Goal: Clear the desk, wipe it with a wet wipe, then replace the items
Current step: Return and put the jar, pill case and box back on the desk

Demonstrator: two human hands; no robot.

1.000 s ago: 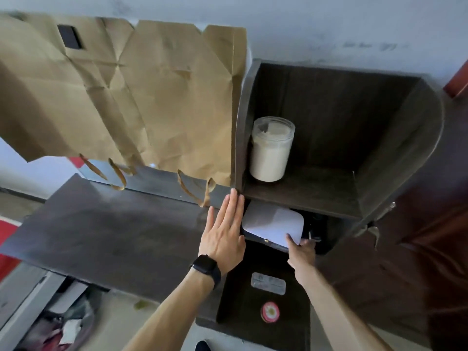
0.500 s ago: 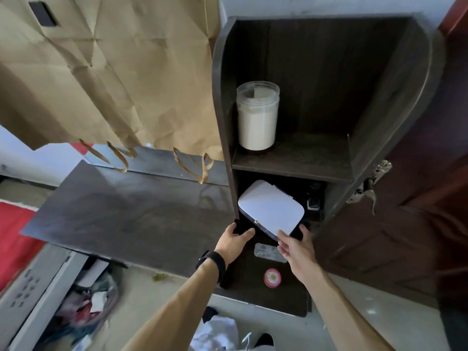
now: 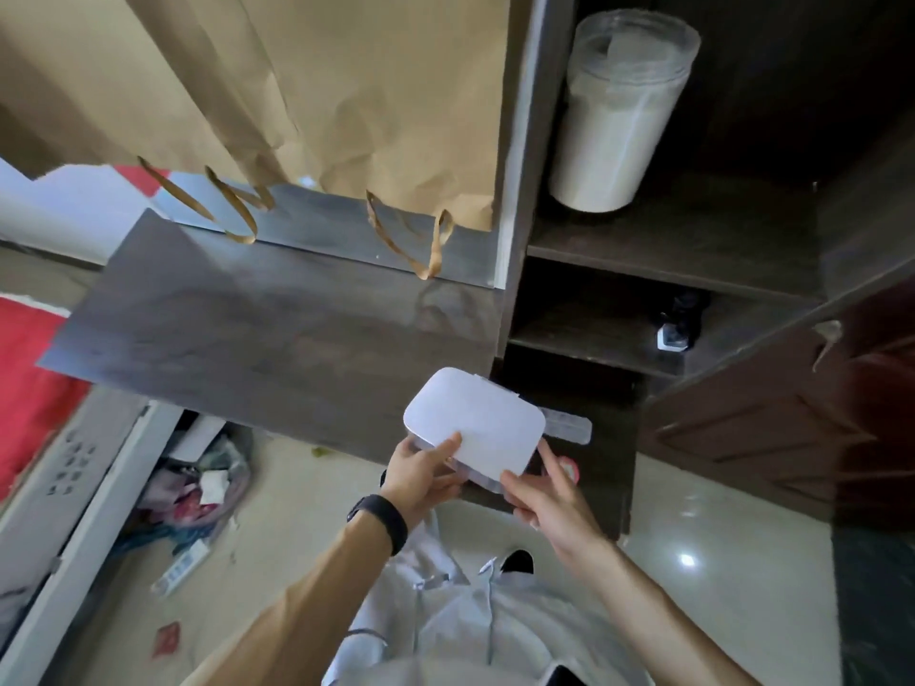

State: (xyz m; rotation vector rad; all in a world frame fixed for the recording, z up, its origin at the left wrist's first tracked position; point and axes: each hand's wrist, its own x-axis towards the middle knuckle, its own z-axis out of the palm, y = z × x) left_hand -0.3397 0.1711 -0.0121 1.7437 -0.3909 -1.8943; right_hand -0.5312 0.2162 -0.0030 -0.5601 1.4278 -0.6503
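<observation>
A flat white box with rounded corners (image 3: 478,420) is held in the air just in front of the dark desk's front edge (image 3: 277,339). My left hand (image 3: 421,475), with a black watch on the wrist, grips its near left corner, thumb on the lid. My right hand (image 3: 549,490) holds its near right edge from below, one finger raised along the side. The desk top is bare and dark wood-grained.
A brown paper bag (image 3: 297,91) hangs over the back of the desk. To the right stands a dark shelf unit (image 3: 668,259) with a clear jar of white powder (image 3: 619,111) and a small dark item (image 3: 678,324) lower down. Clutter (image 3: 198,487) lies on the floor under the desk.
The white box has come out of the lower shelf and toward me, past the desk's front edge. My left hand moved from flat on the desk to gripping the box with the right.
</observation>
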